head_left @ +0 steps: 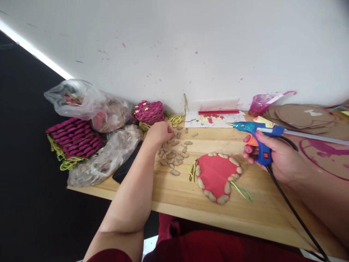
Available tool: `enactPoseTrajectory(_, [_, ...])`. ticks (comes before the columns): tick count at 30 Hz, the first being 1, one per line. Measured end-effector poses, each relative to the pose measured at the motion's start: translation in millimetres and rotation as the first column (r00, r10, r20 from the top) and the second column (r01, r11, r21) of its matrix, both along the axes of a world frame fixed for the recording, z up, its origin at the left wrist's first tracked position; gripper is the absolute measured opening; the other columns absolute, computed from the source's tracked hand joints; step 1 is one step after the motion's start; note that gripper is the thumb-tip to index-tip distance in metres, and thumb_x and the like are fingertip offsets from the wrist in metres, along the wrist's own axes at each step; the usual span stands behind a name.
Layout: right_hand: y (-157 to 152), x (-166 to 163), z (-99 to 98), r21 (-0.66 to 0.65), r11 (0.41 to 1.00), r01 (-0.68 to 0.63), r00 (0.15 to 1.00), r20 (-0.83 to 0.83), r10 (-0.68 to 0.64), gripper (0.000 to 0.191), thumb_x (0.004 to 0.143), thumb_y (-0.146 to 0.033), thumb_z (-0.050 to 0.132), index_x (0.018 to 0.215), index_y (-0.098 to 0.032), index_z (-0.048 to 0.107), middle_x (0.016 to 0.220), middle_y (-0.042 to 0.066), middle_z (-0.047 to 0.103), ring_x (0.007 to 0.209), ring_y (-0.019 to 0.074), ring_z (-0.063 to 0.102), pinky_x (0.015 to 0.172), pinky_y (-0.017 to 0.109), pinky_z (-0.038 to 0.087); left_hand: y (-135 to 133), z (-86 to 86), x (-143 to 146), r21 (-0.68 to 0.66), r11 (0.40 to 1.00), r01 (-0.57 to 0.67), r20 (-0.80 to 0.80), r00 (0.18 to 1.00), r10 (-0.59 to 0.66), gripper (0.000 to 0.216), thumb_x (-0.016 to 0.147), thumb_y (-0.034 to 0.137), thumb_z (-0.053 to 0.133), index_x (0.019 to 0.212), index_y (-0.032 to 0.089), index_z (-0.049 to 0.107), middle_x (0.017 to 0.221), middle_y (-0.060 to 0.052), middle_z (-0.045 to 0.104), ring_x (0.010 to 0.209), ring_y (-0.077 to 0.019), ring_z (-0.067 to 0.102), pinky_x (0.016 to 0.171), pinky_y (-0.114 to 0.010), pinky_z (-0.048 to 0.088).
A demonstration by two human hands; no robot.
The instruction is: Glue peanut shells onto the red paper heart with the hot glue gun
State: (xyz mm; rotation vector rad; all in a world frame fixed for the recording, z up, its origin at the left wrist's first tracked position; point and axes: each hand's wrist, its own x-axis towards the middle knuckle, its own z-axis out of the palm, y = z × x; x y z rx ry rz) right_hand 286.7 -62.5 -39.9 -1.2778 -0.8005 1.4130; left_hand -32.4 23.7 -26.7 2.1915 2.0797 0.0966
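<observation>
- The right hand (282, 156) has its grip wrapped around a blue glue gun (263, 147), nozzle pointing left.
- The left hand (160, 133) is at the far end of the loose peanuts (170, 155); its fingertips are hidden, so I cannot tell its grip.
- The red heart (215, 173), edged with peanuts, lies on the tabletop (174, 191) between both forearms.
- Behind it, stars (211, 119) lie on a white sheet (232, 123).
</observation>
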Motion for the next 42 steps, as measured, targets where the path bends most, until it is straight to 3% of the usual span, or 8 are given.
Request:
enactPoseTrajectory(6, [4.8, 4.4, -7.0, -0.010, 1.000, 0.004, 1.000, -0.007, -0.004, 0.018, 0.083, -0.037, 0.075, 0.079, -0.021, 0.067, 0.066, 0.004, 0.063, 0.057, 0.0163, 0.062, 0.046, 0.023, 0.046, -0.6, 2.7, -4.9, 0.082, 0.995, -0.057, -0.002, 0.998, 0.057, 0.020, 0.079, 0.019, 0.062, 0.095, 0.020, 0.074, 0.098, -0.008, 0.078, 0.096, -0.0246, 0.071, 0.084, -0.031, 0.052])
enactPoseTrajectory(11, [9.7, 8.7, -15.8, 0.022, 1.000, -0.004, 1.000, -0.010, 0.004, 0.040, 0.066, -0.052, 0.086, 0.078, -0.019, 0.066, 0.061, 0.003, 0.064, 0.050, 0.0159, 0.061, 0.040, 0.022, 0.047, 5.0, -4.1, -7.4, 0.131, 0.989, -0.073, -0.024, 0.997, 0.076, 0.019, 0.079, 0.014, 0.060, 0.089, 0.020, 0.075, 0.095, -0.007, 0.078, 0.094, -0.0251, 0.072, 0.084, -0.032, 0.052])
enactPoseTrajectory(16, [9.8, 9.6, -18.6, 0.039, 0.999, -0.027, 0.999, -0.021, 0.028, 0.042, 0.068, -0.053, 0.086, 0.082, -0.018, 0.067, 0.061, 0.003, 0.064, 0.051, 0.0155, 0.061, 0.040, 0.021, 0.047, 9.8, -14.9, -5.4, 0.298, 0.951, -0.080, 0.017, 0.997, 0.079, 0.021, 0.084, 0.018, 0.057, 0.095, 0.021, 0.074, 0.098, -0.006, 0.079, 0.095, -0.0249, 0.072, 0.086, -0.032, 0.051])
enactPoseTrajectory(22, [11.0, 8.9, -19.9, 0.053, 0.998, -0.023, 0.999, -0.021, 0.024, 0.043, 0.066, -0.053, 0.087, 0.080, -0.018, 0.065, 0.061, 0.003, 0.064, 0.052, 0.0160, 0.062, 0.040, 0.021, 0.048, 15.2, -25.3, -6.2, 0.248, 0.963, -0.110, -0.014, 0.993, 0.117, 0.023, 0.086, 0.016, 0.055, 0.097, 0.021, 0.074, 0.100, -0.008, 0.079, 0.097, -0.0261, 0.072, 0.085, -0.033, 0.051])
enactPoseTrajectory(30, [10.4, 7.9, -16.8, 0.037, 0.999, -0.017, 1.000, -0.024, 0.018, 0.045, 0.064, -0.054, 0.087, 0.081, -0.019, 0.063, 0.061, 0.001, 0.063, 0.052, 0.0153, 0.061, 0.039, 0.021, 0.047, 17.7, -31.3, -4.7, 0.275, 0.955, -0.110, -0.012, 0.993, 0.117, 0.023, 0.088, 0.016, 0.054, 0.099, 0.020, 0.074, 0.100, -0.009, 0.078, 0.098, -0.0256, 0.072, 0.086, -0.032, 0.051])
enactPoseTrajectory(42, [11.1, 11.7, -23.3, 0.070, 0.997, -0.023, 0.999, 0.024, 0.021, 0.044, 0.073, -0.056, 0.083, 0.086, -0.017, 0.066, 0.063, 0.002, 0.063, 0.052, 0.0153, 0.061, 0.040, 0.021, 0.046, 18.4, -27.5, -9.3, 0.229, 0.972, -0.057, 0.042, 0.998, 0.048, 0.021, 0.080, 0.013, 0.060, 0.088, 0.021, 0.077, 0.092, -0.006, 0.079, 0.093, -0.0234, 0.072, 0.085, -0.029, 0.051])
